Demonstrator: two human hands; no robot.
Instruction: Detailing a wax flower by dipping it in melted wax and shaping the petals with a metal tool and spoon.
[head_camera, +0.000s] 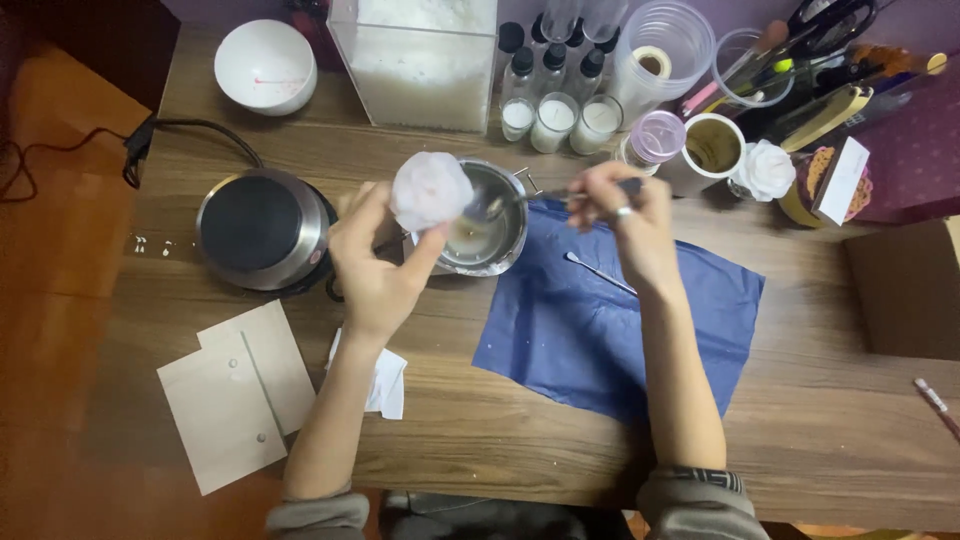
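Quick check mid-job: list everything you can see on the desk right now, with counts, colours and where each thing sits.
Hot plate: 1, black and silver, left.
Metal pot: 1, silver, centre.
Blue cloth: 1, right of centre.
Metal pick: 1, on cloth.
White bowl: 1, back left.
Clear box: 1, white flakes, back.
Glass candles: 3, white, back.
Card pieces: 2, beige, front left.
Left hand: holds pale pink flower.
Right hand: holds spoon.

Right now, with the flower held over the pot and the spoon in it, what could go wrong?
1. The pale flower in the left hand hangs partly past the metal pot rim, so drips may land on the wooden table.
2. The right hand works a spoon at the rim; the pot might tip onto the blue cloth.
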